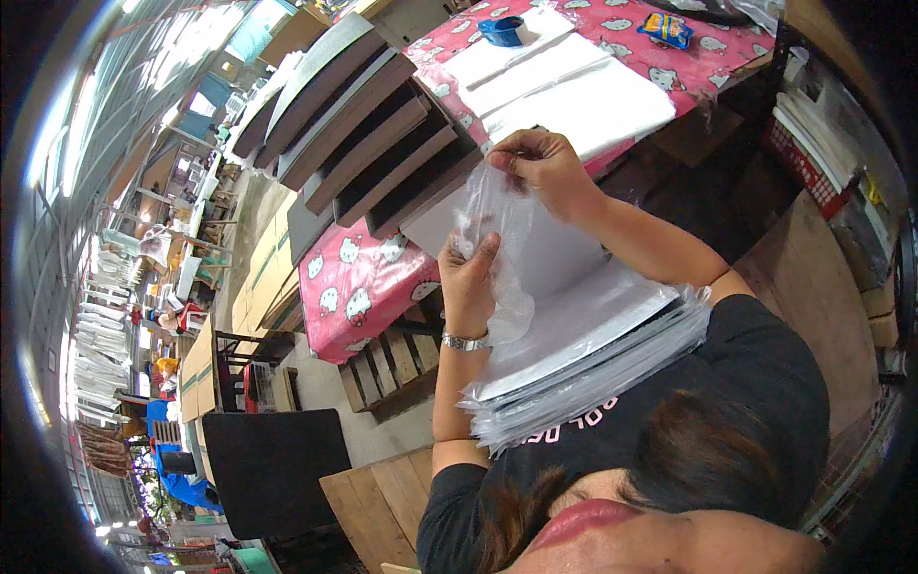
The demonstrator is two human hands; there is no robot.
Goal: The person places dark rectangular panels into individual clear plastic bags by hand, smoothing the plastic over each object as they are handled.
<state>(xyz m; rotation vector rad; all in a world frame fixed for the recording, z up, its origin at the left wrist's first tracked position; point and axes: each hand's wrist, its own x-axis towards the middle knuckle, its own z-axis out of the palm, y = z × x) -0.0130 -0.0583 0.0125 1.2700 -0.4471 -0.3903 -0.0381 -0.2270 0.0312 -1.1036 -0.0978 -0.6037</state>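
A thin clear plastic bag (513, 251) hangs between my two hands. My right hand (547, 167) pinches its top edge with thumb and fingers closed. My left hand (469, 277), with a metal watch on the wrist, grips the bag lower down, thumb against fingers. Under the bag lies a stack of plastic-wrapped white sheets (593, 359), close against my body, its loose plastic edges toward me. A plain pale surface (555, 249) shows behind the bag; I cannot tell whether it belongs to the stack.
Dark-sided boards (373, 143) stand piled at the left of a table with a pink printed cloth (346, 287). Flat white packs (583, 96), a blue tape roll (504, 32) and a small blue-yellow packet (666, 31) lie on it. A red crate (813, 158) stands right.
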